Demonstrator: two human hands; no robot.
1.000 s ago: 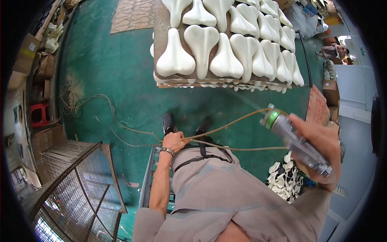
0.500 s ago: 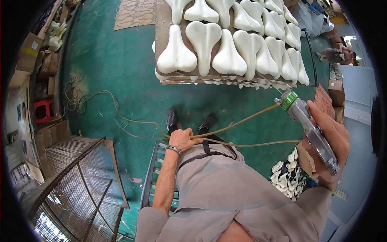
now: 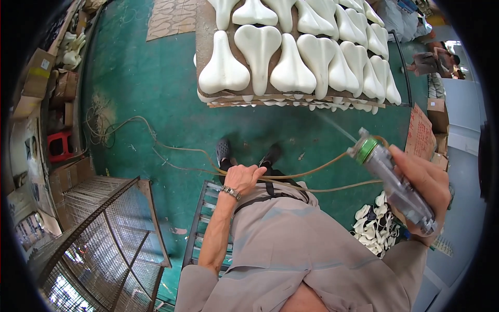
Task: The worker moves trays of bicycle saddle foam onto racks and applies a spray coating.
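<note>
Workshop floor (image 3: 156,99): green, scuffed. Bounded at left by cardboard boxes (image 3: 39,78) and a red stool (image 3: 60,144); at right by pale wall panels.

Board (image 3: 205,41): brown, at top centre, in front of the seated person. Carries rows of white seat pads (image 3: 223,65), wide and narrow ends alternating along the near row; more pads show beneath its near edge.

Spray gun (image 3: 389,174): one, grey metal with green ring, in the air right of the lap, apart from the board. Long axis slants from lower right to upper left; nozzle end points up and left toward the board's near edge, butt end down and right. A thin pale jet leaves the nozzle.

Right hand (image 3: 423,184): wrapped around the spray gun's body, fingers on its far side partly hidden.

Hoses (image 3: 338,189): two, yellowish, running from the spray gun's side across the lap, then left to a loose coil on the floor.

Left hand (image 3: 241,178): curled over the hoses above the lap, gripping them; metal watch at wrist.

Also: wire rack (image 3: 106,229), lower left; metal frame (image 3: 200,218) beside the left forearm; heap of white and black pieces (image 3: 374,229) beneath the spray gun.
</note>
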